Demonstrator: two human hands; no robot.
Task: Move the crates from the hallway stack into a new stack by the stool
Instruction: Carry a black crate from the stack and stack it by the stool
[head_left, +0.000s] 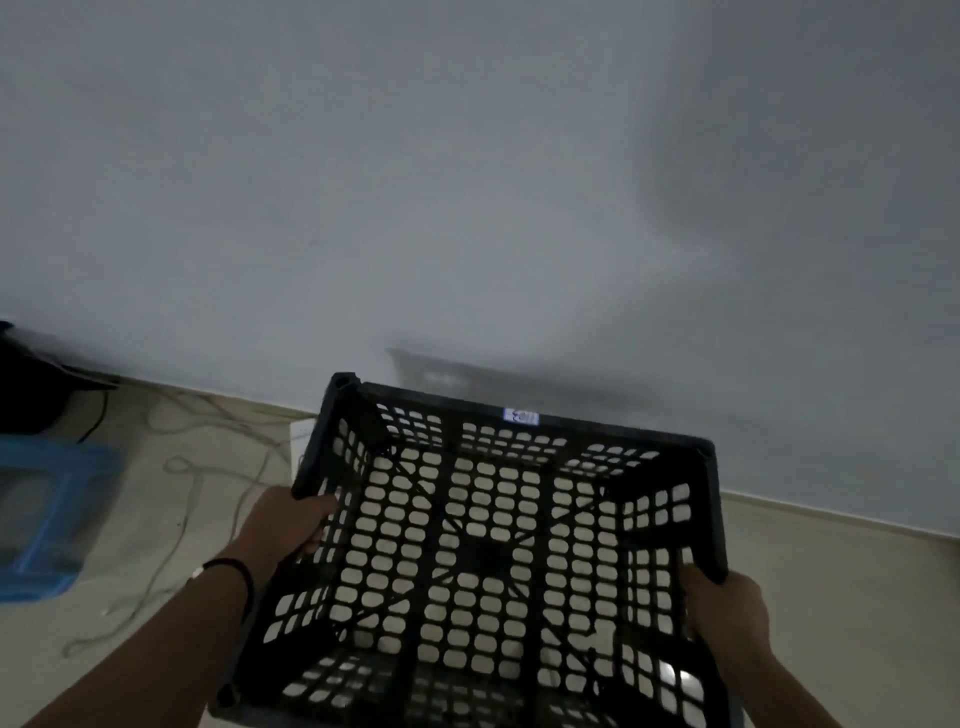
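I look down into an empty black perforated plastic crate (530, 423) held in front of me above the pale floor. A small white label sits on its far rim. My left hand (293, 522) grips the crate's left rim, with a dark band on that wrist. My right hand (724, 608) grips the right rim near the close corner. A blue plastic stool (49, 519) stands on the floor at the far left, apart from the crate. No other crate is in view.
A grey wall (467, 182) fills the upper half and meets the floor just beyond the crate. Loose cords (208, 467) trail over the floor between stool and crate. A dark object (26, 384) sits by the wall at the far left.
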